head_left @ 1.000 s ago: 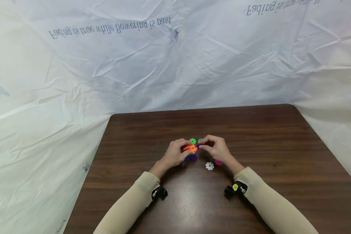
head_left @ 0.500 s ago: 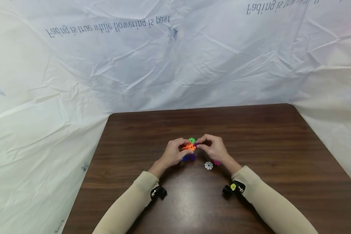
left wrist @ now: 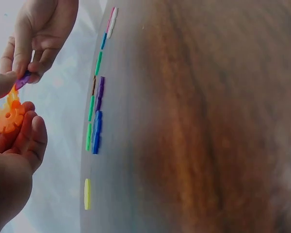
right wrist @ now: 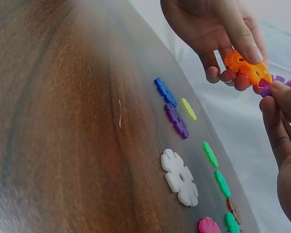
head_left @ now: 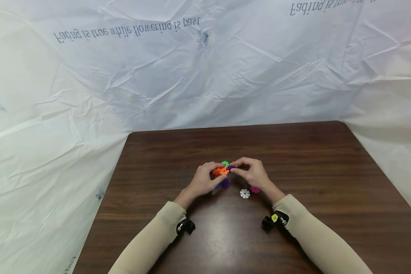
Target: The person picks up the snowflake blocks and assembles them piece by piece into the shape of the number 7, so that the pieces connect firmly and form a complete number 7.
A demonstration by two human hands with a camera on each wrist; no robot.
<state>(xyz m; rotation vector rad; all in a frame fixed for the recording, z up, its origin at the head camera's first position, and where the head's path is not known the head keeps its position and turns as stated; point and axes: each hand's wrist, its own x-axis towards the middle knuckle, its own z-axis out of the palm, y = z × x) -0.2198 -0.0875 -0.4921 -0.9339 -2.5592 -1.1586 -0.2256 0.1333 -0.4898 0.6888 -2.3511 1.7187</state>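
Note:
My left hand [head_left: 202, 182] pinches an orange notched plastic building disc [right wrist: 236, 61] between thumb and fingers. A second, lighter orange disc [right wrist: 258, 75] is joined to it and points toward the other hand. Thumb and fingertips of my right hand [head_left: 254, 174] pinch a purple notched disc [right wrist: 265, 88]. The purple disc meets the edge of the lighter orange one, and the right fingertips partly cover it. Both hands are raised over the middle of the table, their fingertips nearly together.
On the brown table [head_left: 294, 152] lie loose discs: white [head_left: 244, 193], pink [head_left: 255, 189], green [head_left: 225, 163], blue [right wrist: 165, 92], purple [right wrist: 176, 121], yellow [right wrist: 189, 109] and brown [right wrist: 233, 209]. A pale printed sheet [head_left: 205, 76] hangs behind the table.
Both hands keep their grips and have hardly moved. The orange discs have tilted slightly, and the right fingers now cover a green disc behind them that showed earlier.

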